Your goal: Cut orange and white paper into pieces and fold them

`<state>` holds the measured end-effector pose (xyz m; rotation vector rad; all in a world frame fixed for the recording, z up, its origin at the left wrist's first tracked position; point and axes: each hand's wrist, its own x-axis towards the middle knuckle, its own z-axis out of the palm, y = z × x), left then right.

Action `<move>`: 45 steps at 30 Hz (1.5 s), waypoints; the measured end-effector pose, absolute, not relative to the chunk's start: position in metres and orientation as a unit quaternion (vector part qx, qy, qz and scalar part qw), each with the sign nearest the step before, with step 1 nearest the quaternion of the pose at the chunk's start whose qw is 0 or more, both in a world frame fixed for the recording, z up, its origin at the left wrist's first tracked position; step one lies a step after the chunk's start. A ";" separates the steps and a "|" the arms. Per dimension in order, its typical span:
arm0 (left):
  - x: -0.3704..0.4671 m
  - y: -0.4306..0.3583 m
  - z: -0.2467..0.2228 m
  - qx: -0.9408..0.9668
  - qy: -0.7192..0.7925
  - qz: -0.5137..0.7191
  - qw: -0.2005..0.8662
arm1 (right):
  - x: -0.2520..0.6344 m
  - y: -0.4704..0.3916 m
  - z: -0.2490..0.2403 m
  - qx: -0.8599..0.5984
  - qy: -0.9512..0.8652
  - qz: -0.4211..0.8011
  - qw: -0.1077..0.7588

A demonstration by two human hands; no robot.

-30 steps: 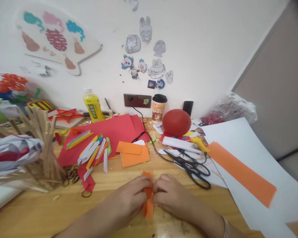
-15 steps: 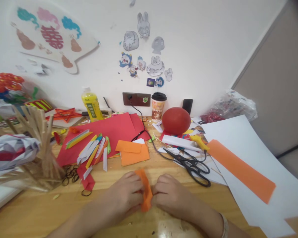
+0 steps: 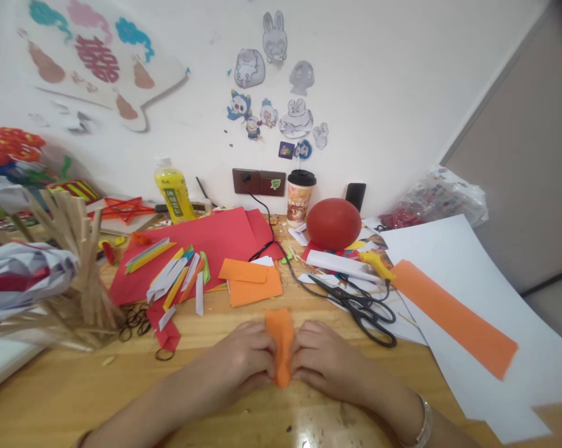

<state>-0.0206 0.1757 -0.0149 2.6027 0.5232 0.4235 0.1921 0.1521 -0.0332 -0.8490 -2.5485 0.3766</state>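
Observation:
A small strip of orange paper stands between my two hands, its long side running away from me. My left hand pinches its left edge with curled fingers. On the opposite edge my right hand grips it in the same way; the fingertips of both hands are partly hidden. Just beyond lie more orange paper pieces on the wooden table. Black scissors rest to the right of my right hand, blades pointing up and left.
Folded paper strips lie on red paper at the left, near a bundle of wooden sticks. A yellow bottle, a lidded cup and a red balloon stand at the back. White sheets carry a long orange strip.
The orange paper between my hands has turned more upright and shows a wider flat face. Both hands have shifted slightly to the right and still hold it.

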 end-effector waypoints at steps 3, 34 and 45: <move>-0.019 0.177 -0.018 0.931 0.211 0.159 0.252 | 0.192 0.155 -0.031 -0.336 -0.890 0.213 0.222; 0.004 0.164 -0.041 0.873 0.391 0.229 0.178 | 0.180 0.154 -0.037 -0.475 -0.824 0.210 0.226; 0.006 0.160 -0.041 0.865 0.436 0.208 0.138 | 0.178 0.149 -0.036 -0.491 -0.814 0.203 0.234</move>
